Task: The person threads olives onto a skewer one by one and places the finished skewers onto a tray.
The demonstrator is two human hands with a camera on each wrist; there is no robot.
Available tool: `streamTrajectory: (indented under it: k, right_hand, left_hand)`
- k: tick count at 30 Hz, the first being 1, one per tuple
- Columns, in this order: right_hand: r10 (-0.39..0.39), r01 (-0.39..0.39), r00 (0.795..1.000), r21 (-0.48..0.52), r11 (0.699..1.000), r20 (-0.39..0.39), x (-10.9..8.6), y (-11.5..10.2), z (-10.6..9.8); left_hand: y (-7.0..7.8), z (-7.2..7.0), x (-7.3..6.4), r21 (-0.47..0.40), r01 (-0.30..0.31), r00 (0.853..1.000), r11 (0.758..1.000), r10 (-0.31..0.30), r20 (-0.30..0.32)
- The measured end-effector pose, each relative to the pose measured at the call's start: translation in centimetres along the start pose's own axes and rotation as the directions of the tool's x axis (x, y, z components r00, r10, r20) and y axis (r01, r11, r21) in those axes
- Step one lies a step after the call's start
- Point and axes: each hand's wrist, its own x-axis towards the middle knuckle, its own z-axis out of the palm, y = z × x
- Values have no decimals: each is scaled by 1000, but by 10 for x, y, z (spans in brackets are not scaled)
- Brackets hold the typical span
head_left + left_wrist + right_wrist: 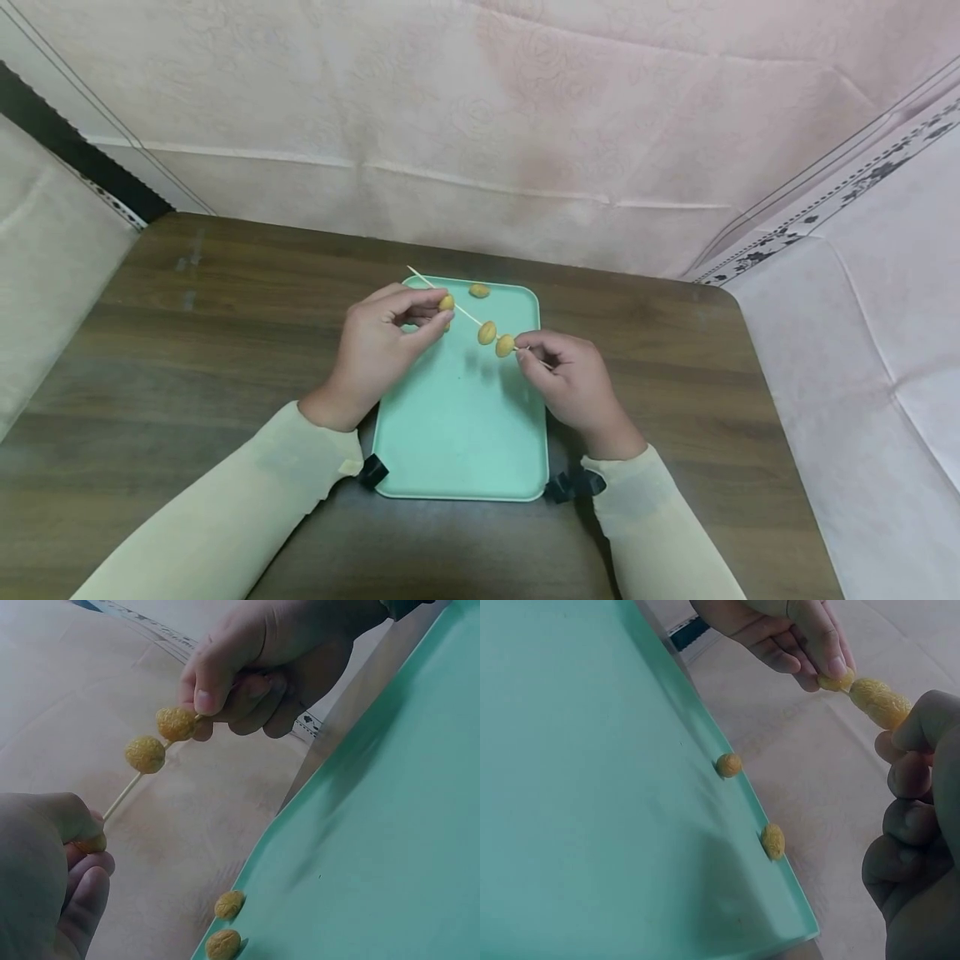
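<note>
A thin wooden skewer slants over the tray, its upper-left tip sticking out past my left hand. Two wrinkled yellow date-like fruits are threaded on it, close together near my right hand. That hand grips the skewer's lower end just behind them, thumb against the fingers. Between thumb and fingertips, my left hand pinches a third yellow fruit on the skewer, partly covered by the fingers. Another loose fruit lies at the tray's far edge; one more lies near it, mostly hidden by the left hand in the head view.
Beneath both hands lies a mint-green rectangular tray with a low rim. It rests on a dark wooden table. Pale patterned cloth hangs behind the table and at its sides. Dark straps circle the wrists.
</note>
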Motion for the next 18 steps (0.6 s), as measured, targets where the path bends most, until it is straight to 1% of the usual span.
streamTrajectory:
  k: [9, 18]
  right_hand:
    - [-23, 23, 1000, -6, 1000, -7, 1, -1, 0]
    - [-14, 14, 1000, -8, 1000, -5, 1, -2, 1]
  left_hand:
    - [3, 4, -1, 4, -40, 999, 999, 40, 7]
    - [6, 8, -5, -5, -46, 999, 999, 46, 26]
